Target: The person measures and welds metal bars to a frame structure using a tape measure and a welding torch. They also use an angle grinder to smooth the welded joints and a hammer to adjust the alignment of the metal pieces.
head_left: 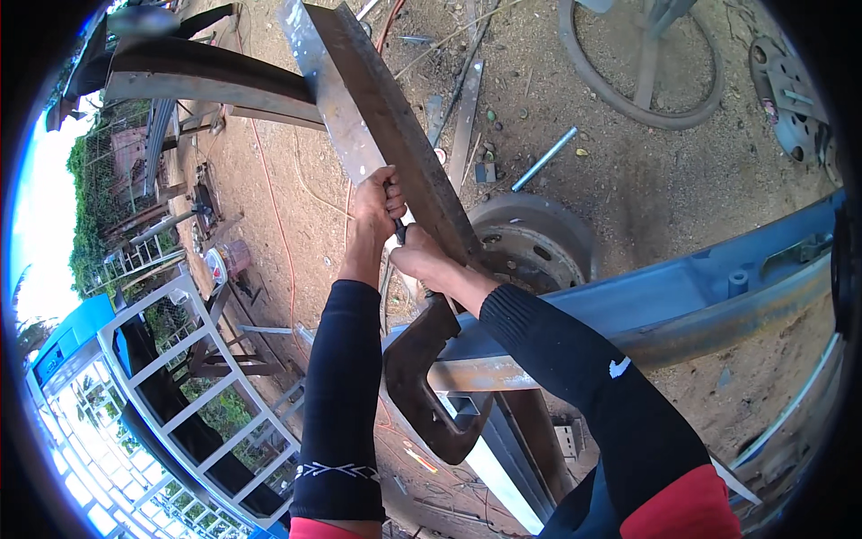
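Note:
A large dark C-clamp [395, 373] straddles the blue-grey steel beam [664, 292], its curved frame hanging over the near edge. Its screw end points away from me, toward both fists. My left hand [377, 199] is closed around a dark bar at that end, apparently the clamp's handle. Just below and to the right, my right hand [420, 254] wraps the same dark handle, its fingers partly hidden. Right beyond the hands runs a long rusty steel channel [391, 112] with a pale, spotted side.
A steel wheel rim [539, 247] lies behind the beam, near a shiny metal tube [545, 160]. A large rusty ring [642, 112] is at the far right. Another curved beam [211, 76] meets the channel at left. A white frame [202, 395] stands lower left; cords [269, 193] cross the dirt.

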The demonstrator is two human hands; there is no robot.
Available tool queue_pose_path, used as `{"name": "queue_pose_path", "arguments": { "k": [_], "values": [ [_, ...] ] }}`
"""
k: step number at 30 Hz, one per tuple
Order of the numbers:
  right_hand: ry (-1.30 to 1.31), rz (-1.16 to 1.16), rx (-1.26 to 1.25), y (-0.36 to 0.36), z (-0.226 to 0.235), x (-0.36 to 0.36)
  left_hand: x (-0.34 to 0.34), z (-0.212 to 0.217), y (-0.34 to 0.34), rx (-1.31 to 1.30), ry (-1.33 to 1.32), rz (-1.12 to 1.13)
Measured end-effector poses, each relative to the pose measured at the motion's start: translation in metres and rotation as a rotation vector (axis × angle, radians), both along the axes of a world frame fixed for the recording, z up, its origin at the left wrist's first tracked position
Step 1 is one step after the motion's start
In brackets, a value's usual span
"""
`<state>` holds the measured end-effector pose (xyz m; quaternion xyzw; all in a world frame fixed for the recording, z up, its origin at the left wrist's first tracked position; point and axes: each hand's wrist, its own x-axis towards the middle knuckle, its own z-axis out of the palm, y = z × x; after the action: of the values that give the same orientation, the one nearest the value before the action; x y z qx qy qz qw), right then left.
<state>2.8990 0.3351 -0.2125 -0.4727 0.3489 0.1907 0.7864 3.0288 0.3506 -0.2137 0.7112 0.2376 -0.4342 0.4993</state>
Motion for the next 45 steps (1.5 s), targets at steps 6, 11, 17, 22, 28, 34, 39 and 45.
{"name": "queue_pose_path", "arguments": {
  "k": [6, 11, 17, 22, 28, 34, 39, 45],
  "values": [
    [-0.090, -0.108, 0.400, 0.004, -0.018, -0.001, 0.006, -0.005, 0.032, -0.556, 0.224, 0.018],
    [-0.086, -0.174, 0.283, 0.009, -0.023, 0.001, -0.001, -0.016, 0.037, -0.818, 0.407, -0.008],
    [-0.026, -0.206, 0.026, 0.030, -0.035, 0.015, 0.005, -0.014, 0.023, -0.376, 0.154, -0.078],
    [-0.062, 0.028, 0.440, 0.007, -0.039, 0.013, -0.008, -0.013, 0.001, -0.003, -0.071, -0.001],
    [-0.176, 0.018, 0.292, 0.000, -0.048, 0.007, -0.027, -0.019, -0.015, 0.784, -0.959, -0.436],
    [0.100, -0.152, -0.208, 0.010, -0.026, 0.003, -0.032, 0.010, -0.015, 0.093, -0.317, -0.272],
    [0.056, -0.079, 0.588, -0.006, -0.023, 0.009, -0.006, 0.018, 0.048, -0.523, 0.184, -0.119],
    [0.009, -0.064, 0.214, 0.026, -0.028, 0.020, -0.015, 0.025, 0.023, 0.718, -0.999, -0.579]
  ]
}}
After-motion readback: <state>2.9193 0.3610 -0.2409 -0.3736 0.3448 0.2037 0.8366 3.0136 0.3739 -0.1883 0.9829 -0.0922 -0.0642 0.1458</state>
